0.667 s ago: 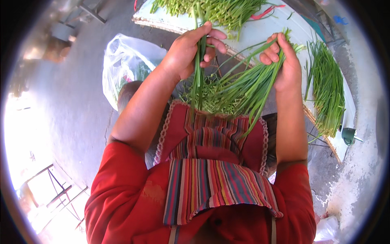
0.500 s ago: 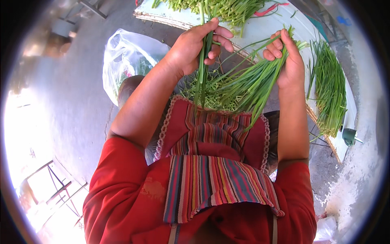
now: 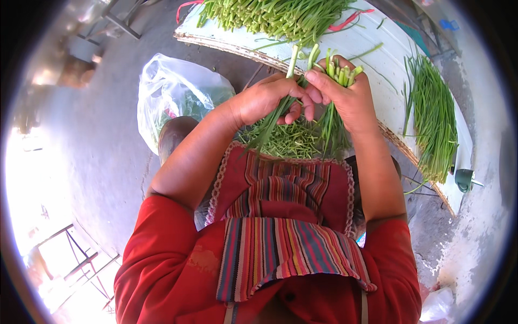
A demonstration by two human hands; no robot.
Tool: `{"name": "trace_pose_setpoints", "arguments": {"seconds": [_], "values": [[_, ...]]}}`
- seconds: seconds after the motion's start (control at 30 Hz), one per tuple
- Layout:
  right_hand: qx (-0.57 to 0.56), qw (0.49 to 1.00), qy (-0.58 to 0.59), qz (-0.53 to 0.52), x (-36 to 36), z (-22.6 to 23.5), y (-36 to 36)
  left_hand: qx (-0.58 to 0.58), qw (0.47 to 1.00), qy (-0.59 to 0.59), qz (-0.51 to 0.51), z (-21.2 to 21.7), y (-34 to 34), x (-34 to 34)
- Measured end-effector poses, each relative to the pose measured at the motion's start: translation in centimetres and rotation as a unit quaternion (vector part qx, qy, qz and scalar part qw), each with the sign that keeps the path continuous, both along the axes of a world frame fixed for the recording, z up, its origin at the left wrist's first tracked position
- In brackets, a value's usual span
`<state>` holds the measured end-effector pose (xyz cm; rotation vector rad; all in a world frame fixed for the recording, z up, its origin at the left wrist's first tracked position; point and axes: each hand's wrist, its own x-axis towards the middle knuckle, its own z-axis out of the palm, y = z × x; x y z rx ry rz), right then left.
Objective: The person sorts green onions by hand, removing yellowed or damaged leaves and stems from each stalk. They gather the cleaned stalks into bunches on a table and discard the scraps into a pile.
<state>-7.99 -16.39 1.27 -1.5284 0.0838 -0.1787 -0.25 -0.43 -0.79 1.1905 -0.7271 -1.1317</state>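
Observation:
In front of my lap, my left hand (image 3: 272, 100) is closed around a few chives (image 3: 264, 131); their pale ends point up and the green leaves hang down. Close against it, my right hand (image 3: 350, 100) grips a thicker bunch of chives (image 3: 343, 74), cut ends upward and leaves hanging below. The fingers of both hands meet at one stalk between them; which hand holds it I cannot tell. Beneath the hands lies a heap of short green trimmings (image 3: 286, 139), just beyond my striped apron (image 3: 288, 259).
A white curved table (image 3: 393, 67) with a chipped edge carries a big pile of chives (image 3: 280, 20) at the far side and another bundle (image 3: 434, 121) at right. Red string (image 3: 350, 21) lies beside the pile. On the floor at left stands a clear plastic bag (image 3: 181, 81) with greens.
My right hand has moved left and toward me with its bunch, its cut ends now turned up. My left hand has come down nearer to me, and the two hands now meet.

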Motion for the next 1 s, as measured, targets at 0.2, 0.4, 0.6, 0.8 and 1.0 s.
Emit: {"name": "trace_pose_setpoints", "arguments": {"seconds": [0.2,0.4,0.6,0.8,1.0], "values": [[0.081,0.996,0.021,-0.011,0.0,0.1,-1.6,-0.028,0.995,0.077,0.064,0.6,0.1,-0.4],[-0.023,0.999,0.037,0.012,0.0,0.1,-0.7,-0.005,1.0,-0.001,-0.002,0.8,-0.2,-0.6],[0.035,0.997,0.052,0.054,-0.1,0.3,-1.1,0.007,0.994,-0.001,0.11,0.6,0.2,0.0],[0.139,0.984,0.098,0.05,-0.6,0.6,-1.3,-0.015,0.96,0.049,0.276,0.9,0.7,1.2],[0.254,0.96,-0.004,0.117,-0.3,1.1,-2.7,-0.075,0.959,0.173,0.211,1.0,1.5,1.9]]}}
